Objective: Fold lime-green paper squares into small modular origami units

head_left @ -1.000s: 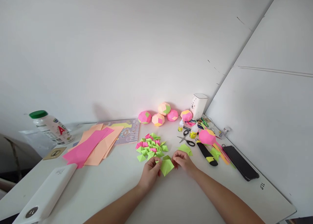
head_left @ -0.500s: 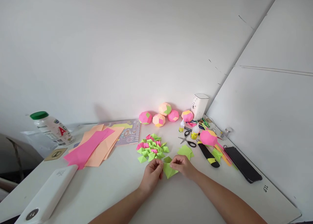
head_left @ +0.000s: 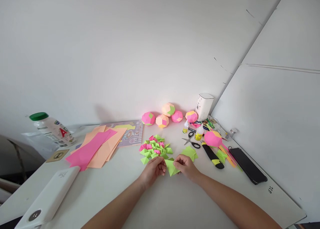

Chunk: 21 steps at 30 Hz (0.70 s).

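Note:
A creased light-green paper square (head_left: 171, 168) is held between my two hands, above the near middle of the table. My left hand (head_left: 154, 170) pinches its left corner between thumb and fingers. On the other side, my right hand (head_left: 186, 167) grips the right part, with its fingertips partly hidden behind the paper. Just beyond lies a heap of folded green and pink paper pieces (head_left: 156, 147). Flat green paper squares (head_left: 190, 152) rest beyond my right hand.
Faceted paper balls (head_left: 162, 121) sit along the wall. Scissors (head_left: 195, 144), glue bottles (head_left: 199, 134), a box cutter (head_left: 212, 156) and a black phone (head_left: 247, 165) lie right. Pink and peach sheets (head_left: 91, 149), a white power bank (head_left: 51, 195) and a green-capped bottle (head_left: 53, 130) are left.
The green paper looks flatter now, with its near point lifted slightly and its far flap less raised. Both hands still hold it, and the view has shifted slightly.

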{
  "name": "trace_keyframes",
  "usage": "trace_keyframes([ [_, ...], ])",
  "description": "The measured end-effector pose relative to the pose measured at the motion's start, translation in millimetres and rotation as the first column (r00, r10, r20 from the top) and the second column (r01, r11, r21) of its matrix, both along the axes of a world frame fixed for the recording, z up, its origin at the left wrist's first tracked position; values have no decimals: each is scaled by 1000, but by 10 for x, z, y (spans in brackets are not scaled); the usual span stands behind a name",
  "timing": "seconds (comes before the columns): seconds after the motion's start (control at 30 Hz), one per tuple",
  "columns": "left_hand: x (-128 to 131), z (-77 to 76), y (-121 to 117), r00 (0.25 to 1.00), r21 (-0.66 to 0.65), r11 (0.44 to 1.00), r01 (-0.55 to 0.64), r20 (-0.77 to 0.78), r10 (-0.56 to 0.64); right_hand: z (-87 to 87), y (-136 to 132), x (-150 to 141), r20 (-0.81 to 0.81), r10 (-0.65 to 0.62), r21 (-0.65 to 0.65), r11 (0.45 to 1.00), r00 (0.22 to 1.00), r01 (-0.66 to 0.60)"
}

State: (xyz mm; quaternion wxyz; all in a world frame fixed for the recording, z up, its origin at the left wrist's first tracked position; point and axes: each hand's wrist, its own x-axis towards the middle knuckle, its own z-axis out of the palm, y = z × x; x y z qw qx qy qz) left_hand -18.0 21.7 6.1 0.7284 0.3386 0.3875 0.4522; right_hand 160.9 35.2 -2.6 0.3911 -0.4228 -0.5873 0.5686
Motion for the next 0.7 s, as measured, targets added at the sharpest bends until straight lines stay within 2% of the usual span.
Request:
trace_keyframes([
  [0.17, -82, 82, 46, 989, -5, 991, 136, 62, -135, -29, 28, 37, -41, 6, 5, 1000, 999, -6],
  [0.3, -65, 79, -1, 987, 45, 986, 159, 28, -160, -80, 63, 52, -57, 27, 26, 999, 998, -26],
  [0.37, -43, 50, -21, 991, 64, 989, 130, 2, -131, -102, 69, 48, -46, 22, 27, 999, 999, -21],
  [0.53, 21, -57, -46, 997, 112, 991, -67, -24, 70, -60, 32, 43, -26, 28, 29, 999, 999, -28],
  [0.63, 55, -91, -72, 994, 139, 986, -94, -48, 102, 4, 8, 52, -31, 94, 52, 994, 995, -92],
  [0.7, 75, -86, -103, 989, 165, 979, -117, -71, 131, 21, 11, 58, -20, 88, 50, 995, 996, -87],
])
